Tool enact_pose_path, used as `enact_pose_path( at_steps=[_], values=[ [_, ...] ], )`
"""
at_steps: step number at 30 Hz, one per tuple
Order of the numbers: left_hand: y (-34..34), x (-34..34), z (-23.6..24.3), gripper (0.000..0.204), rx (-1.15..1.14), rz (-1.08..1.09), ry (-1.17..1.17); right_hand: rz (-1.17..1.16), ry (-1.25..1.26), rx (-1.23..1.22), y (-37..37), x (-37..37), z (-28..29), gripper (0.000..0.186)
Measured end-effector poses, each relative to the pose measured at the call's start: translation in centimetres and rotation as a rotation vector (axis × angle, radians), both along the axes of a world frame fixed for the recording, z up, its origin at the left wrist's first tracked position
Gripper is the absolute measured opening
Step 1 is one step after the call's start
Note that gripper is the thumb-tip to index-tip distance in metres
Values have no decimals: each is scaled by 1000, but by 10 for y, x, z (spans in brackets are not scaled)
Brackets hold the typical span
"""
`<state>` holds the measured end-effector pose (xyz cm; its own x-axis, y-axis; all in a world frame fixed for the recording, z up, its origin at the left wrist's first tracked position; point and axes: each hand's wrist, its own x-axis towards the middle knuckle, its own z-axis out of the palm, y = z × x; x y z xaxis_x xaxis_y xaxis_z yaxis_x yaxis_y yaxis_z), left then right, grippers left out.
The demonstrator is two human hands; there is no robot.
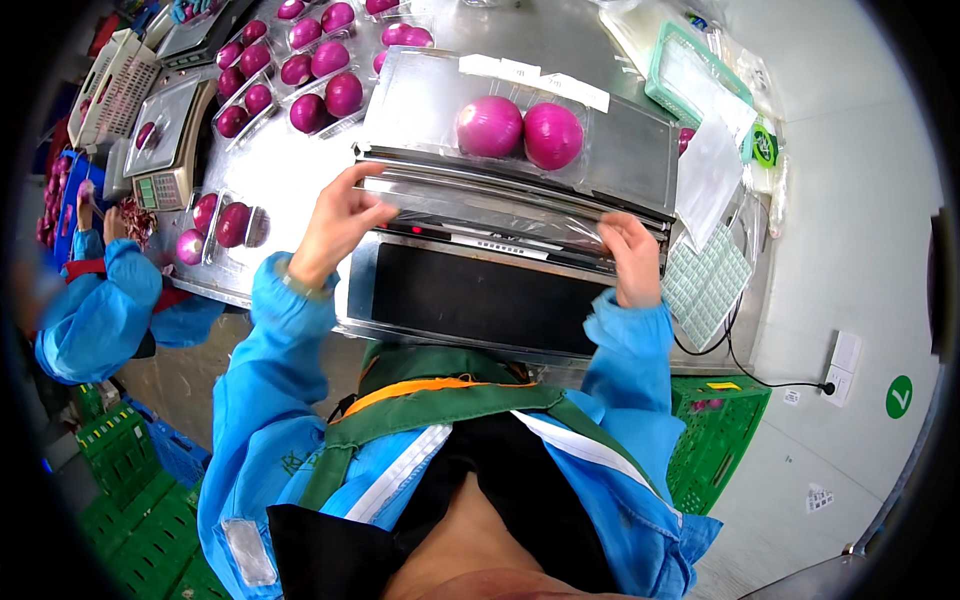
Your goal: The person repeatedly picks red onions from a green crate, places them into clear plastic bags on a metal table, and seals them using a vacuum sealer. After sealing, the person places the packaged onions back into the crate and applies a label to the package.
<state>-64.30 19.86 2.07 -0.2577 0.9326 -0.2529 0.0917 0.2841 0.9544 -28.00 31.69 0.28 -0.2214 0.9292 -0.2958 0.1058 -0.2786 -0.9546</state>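
Note:
Clear plastic film (490, 208) stretches across the front of a metal tray-wrapping machine (625, 150). At the film's left end is my left hand (340, 225), its thumb and forefinger apart, the other fingers curled. My right hand (632, 262) pinches the film's right end between thumb and fingers. Beyond the film, two purple-red onions (520, 132) sit side by side in a clear tray on the machine's upper plate. A dark flat pad (480, 295) lies on the machine's near side, below both hands.
Several onions in clear trays (325, 85) cover the table's far left. A weighing scale (165, 165) stands left, near a co-worker's blue sleeve (105, 300). At right are a green basket (690, 75), white sheets (712, 180) and a cable (755, 375). A green crate (715, 430) stands below.

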Motion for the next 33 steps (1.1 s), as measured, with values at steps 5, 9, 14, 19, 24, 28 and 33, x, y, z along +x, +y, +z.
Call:
enact_pose_path(
  at_steps=[5,9,14,19,24,28,33],
  values=[
    [-30,-2,-3,60,-24,7,2,141,-175,9,-18,5,21,14],
    [-16,6,16,52,12,-42,142,404,-789,625,5,-8,51,24],
    [1,-2,29,36,110,-79,415,381,-568,896,52,-112,85,45],
    [47,-12,35,22,353,-125,613,653,-868,1078,87,-176,48,63],
    [102,-10,25,23,687,-209,878,502,-480,744,101,-170,73,64],
    [147,6,29,19,621,-719,1126,341,-153,552,108,-150,91,62],
    [194,23,-25,9,707,-857,1186,313,12,493,105,-145,79,62]
  ],
)
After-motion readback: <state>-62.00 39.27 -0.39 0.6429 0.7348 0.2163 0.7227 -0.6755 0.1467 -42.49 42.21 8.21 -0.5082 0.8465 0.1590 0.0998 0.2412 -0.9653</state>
